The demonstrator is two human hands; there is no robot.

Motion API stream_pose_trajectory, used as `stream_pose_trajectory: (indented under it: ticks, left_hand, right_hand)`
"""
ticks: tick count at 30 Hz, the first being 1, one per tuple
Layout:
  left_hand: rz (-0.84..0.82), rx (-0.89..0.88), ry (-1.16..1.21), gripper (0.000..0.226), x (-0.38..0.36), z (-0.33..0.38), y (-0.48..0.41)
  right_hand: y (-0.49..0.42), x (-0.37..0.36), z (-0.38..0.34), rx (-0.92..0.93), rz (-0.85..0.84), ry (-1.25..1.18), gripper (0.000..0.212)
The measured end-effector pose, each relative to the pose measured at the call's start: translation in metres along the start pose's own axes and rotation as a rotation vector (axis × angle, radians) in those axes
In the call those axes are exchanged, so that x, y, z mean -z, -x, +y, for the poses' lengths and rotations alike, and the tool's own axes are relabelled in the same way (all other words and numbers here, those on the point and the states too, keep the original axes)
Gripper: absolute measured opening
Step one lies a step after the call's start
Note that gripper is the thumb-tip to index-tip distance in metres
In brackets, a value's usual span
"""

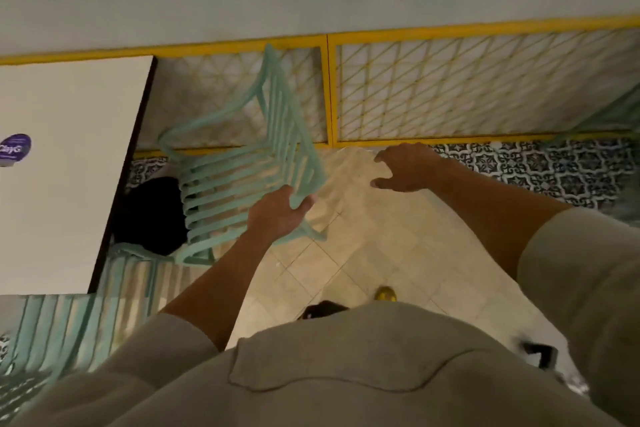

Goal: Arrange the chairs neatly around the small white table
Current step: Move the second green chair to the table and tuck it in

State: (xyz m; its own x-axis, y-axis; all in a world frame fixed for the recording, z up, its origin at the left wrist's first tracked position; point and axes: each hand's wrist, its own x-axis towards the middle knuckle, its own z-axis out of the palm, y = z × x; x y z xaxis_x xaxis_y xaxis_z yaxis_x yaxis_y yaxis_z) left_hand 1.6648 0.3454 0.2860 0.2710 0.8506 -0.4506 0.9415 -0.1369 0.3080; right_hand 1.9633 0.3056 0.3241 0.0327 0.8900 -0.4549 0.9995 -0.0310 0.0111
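Observation:
A mint-green slatted chair stands tilted beside the right edge of the small white table. My left hand grips the chair at the lower right corner of its slatted back. My right hand hovers to the right of the chair with its fingers spread, touching nothing. A second mint-green chair sits at the lower left, near the table's front corner, partly cut off by the frame edge.
A yellow lattice railing runs along the far side, just behind the chair. The floor has beige tiles with a patterned dark border. A purple sticker lies on the table. Another green chair part shows at the right.

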Motion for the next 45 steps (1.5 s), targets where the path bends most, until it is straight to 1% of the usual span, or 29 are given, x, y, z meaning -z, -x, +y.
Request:
stream_pose_trajectory:
  ticks: [3,8,11,14,16,20,23,27,29,31,35,36,38,41,43,45]
  left_hand:
    - [0.061,0.05,0.066,0.084,0.007,0.032,-0.028]
    - [0.109,0.175,0.212,0.084,0.009,0.06,-0.071]
    - [0.11,0.268,0.268,0.083,0.005,0.066,-0.109]
    - [0.089,0.313,0.288,0.083,0.0,0.066,-0.148]
    - [0.07,0.36,0.33,0.087,0.002,0.067,-0.172]
    - [0.041,0.436,0.361,0.096,0.007,0.069,-0.211]
    - [0.049,0.473,0.388,0.098,0.009,0.071,-0.224]
    - [0.041,0.525,0.454,0.091,0.001,0.076,-0.235]
    - [0.056,0.59,0.505,0.084,-0.006,0.085,-0.242]
    - [0.089,0.682,0.548,0.075,-0.01,0.096,-0.248]
    - [0.203,0.902,0.594,0.052,-0.013,0.119,-0.265]
    - [0.226,0.945,0.587,0.048,-0.013,0.123,-0.27]
    - [0.253,1.037,0.567,0.042,-0.014,0.128,-0.276]
    - [0.236,1.139,0.53,0.045,-0.018,0.127,-0.279]
    - [0.2,1.187,0.522,0.051,-0.019,0.125,-0.281]
    - [0.193,1.206,0.512,0.051,-0.02,0.125,-0.284]
  right_hand:
    - [-0.048,0.033,0.033,0.09,0.002,0.083,0.075]
    - [-0.133,0.082,0.048,0.281,0.005,0.204,0.069]
    - [-0.188,0.104,0.039,0.37,0.018,0.257,0.066]
    - [-0.237,0.118,0.024,0.452,0.009,0.306,0.064]
    - [-0.266,0.129,0.014,0.519,-0.018,0.364,0.065]
    - [-0.322,0.149,-0.003,0.63,-0.013,0.449,0.061]
    - [-0.358,0.16,-0.019,0.724,-0.034,0.523,0.065]
    - [-0.407,0.167,-0.05,0.858,-0.032,0.637,0.063]
    - [-0.428,0.166,-0.064,0.948,-0.04,0.707,0.062]
    - [-0.446,0.166,-0.076,1.018,-0.081,0.773,0.06]
    - [-0.476,0.157,-0.083,1.146,-0.116,0.876,0.044]
    - [-0.483,0.155,-0.083,1.171,-0.126,0.881,0.042]
    - [-0.494,0.149,-0.082,1.226,-0.138,0.884,0.047]
    - [-0.504,0.143,-0.081,1.281,-0.167,0.846,0.057]
    - [-0.508,0.139,-0.082,1.312,-0.178,0.813,0.054]
    - [-0.51,0.136,-0.083,1.337,-0.166,0.815,0.047]
